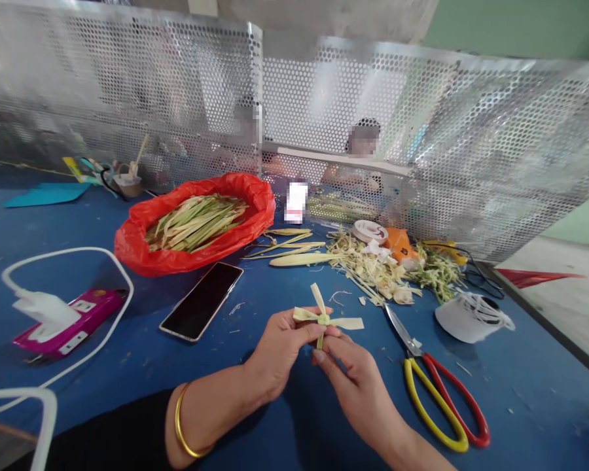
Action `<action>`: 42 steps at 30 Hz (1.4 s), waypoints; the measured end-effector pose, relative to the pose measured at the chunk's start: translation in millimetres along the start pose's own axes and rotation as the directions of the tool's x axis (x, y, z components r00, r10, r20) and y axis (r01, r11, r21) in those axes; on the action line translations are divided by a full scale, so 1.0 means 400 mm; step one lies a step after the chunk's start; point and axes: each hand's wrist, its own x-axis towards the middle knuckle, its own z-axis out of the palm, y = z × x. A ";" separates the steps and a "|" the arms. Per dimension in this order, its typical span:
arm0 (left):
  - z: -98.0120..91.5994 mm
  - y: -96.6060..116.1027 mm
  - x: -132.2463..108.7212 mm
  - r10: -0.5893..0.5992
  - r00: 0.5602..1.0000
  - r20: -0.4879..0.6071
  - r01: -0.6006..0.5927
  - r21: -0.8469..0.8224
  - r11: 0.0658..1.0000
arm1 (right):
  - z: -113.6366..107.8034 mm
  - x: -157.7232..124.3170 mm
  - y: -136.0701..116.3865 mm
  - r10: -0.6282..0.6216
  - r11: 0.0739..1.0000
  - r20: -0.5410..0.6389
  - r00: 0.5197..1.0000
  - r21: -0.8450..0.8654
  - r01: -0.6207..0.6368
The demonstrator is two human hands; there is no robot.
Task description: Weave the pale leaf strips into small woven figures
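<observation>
Both hands grasp one leaf cross [323, 320]: the left hand [277, 347] has thumb and fingers at its centre and left arm, while the right hand [356, 373] pinches its lower arm. Four arms in all, the upper and right ones reaching past the fingers; the cross sits at the fingertips, above the table [275, 288].

That blue table is one, and along its far side runs one mesh [314, 85], with at least one person [366, 137], blurred, behind it. One red bag [132, 232] holds leaves [196, 222] too many to count. To its right is one heap of scraps [363, 268], and between them lie several strips [307, 260], too overlapped for a sure count.

One pair of shears [412, 353] lies right of the right hand, one handle red, one yellow. One magenta power strip [98, 314] with one white plug [49, 314] is at far left. One dark phone [201, 304] lies just before the bag. Smaller still: one white spool [464, 318] with string, one orange packet [400, 245], one tape roll [370, 231] and, on the left wrist, one gold bangle [179, 418].
</observation>
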 end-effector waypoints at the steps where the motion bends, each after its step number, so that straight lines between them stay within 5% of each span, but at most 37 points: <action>1: -0.001 -0.001 0.001 0.000 1.000 -0.007 0.000 0.002 1.000 | 0.001 0.003 0.000 -0.017 1.000 0.005 1.000 -0.012 0.017; 7: -0.009 0.005 0.013 -0.066 0.997 -0.034 0.066 0.014 0.998 | -0.002 0.000 -0.006 -0.133 0.971 0.036 0.991 -0.194 0.137; 10: -0.012 0.015 0.017 -0.082 0.995 -0.063 0.085 0.041 0.996 | -0.027 -0.005 -0.009 -0.237 0.928 -0.159 0.958 -0.329 0.175; 13: -0.011 0.022 0.016 -0.063 0.997 -0.041 0.068 0.125 0.990 | -0.056 0.006 0.000 -0.249 0.883 -0.375 0.893 -0.466 0.051; 17: -0.008 0.023 0.015 -0.033 0.998 -0.052 0.046 0.265 0.963 | -0.052 0.022 0.019 0.000 0.925 -0.152 0.988 -0.376 -0.057; 20: -0.011 0.015 0.019 -0.053 0.997 -0.053 0.069 0.357 0.932 | -0.026 0.021 0.024 0.129 0.969 0.005 0.992 -0.213 -0.125; 23: -0.018 0.004 0.028 -0.058 0.998 -0.030 0.066 0.431 0.900 | -0.008 0.016 0.022 0.176 0.980 0.024 0.984 -0.095 -0.173; 35: -0.035 -0.011 0.041 0.172 0.985 -0.004 -0.126 0.666 0.735 | 0.026 -0.002 0.055 -0.174 0.914 -0.056 0.983 -0.381 0.141; 39: -0.036 -0.006 0.050 0.109 0.991 0.073 -0.131 0.546 0.828 | 0.037 0.002 0.057 -0.102 0.952 -0.111 0.989 -0.298 0.065; 42: -0.042 -0.005 0.059 -0.034 0.997 0.074 0.001 0.404 0.915 | 0.034 0.007 0.058 -0.127 0.950 -0.152 0.980 -0.303 0.076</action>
